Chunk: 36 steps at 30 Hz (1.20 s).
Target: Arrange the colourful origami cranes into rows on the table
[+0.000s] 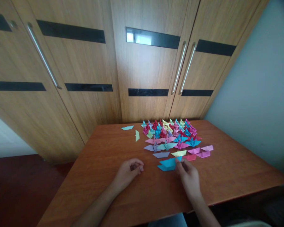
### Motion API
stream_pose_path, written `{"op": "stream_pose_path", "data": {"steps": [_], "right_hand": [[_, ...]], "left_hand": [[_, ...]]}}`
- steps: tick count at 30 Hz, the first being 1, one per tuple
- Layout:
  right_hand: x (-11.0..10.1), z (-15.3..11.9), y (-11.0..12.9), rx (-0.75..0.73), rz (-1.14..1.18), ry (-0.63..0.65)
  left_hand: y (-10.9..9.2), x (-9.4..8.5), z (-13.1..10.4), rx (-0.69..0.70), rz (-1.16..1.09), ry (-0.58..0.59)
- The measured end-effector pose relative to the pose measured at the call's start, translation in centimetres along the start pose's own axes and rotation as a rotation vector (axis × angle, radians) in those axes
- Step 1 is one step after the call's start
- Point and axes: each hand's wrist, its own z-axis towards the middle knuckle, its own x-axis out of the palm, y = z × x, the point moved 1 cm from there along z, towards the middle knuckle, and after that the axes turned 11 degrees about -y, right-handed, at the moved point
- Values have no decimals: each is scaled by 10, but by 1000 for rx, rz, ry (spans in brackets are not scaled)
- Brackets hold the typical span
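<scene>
Between the thumb and fingers of my right hand (188,176) is the right end of a blue folded paper piece (168,162). Just beneath it, another blue paper flap (166,168) shows; whether it is a separate piece I cannot tell. My left hand (129,171) rests on its side on the table, fingers curled to the thumb, with nothing visible in them. Beyond my right hand lie flat folded strips: a red one (189,157), a yellow one (179,153), a purple one (161,155) and several pink ones (204,154).
Rows of colourful origami cranes (167,146) stand close together toward the table's back edge. Left of them lie a pale blue folded piece (127,128) and a pale yellow one (137,136). The wooden table (104,157) meets a wardrobe (146,69) behind and a wall (255,94) at right.
</scene>
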Motion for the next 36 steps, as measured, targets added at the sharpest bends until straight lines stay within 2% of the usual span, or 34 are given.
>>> {"op": "stream_pose_path", "data": {"steps": [4,8,12,16,22,30,36], "right_hand": [[-46,31,-27,29,-175,-93],[-69,45,-47,-17,-573,34],[-67,42,-48,20,-925,111],[-59,37,-39,39,-1051,115],[-57,36,-38,3,-1078,109],[-55,36,-41,-55,-1045,129],[-53,37,-40,3,-1085,128]], "left_hand": [[-1,1,-1,23,53,17],[-1,1,-2,28,76,29],[0,1,-3,63,119,44],[-2,1,-4,117,203,58],[-4,3,-6,169,288,62],[-6,2,-6,187,287,66],[-7,2,-6,179,280,70]]}}
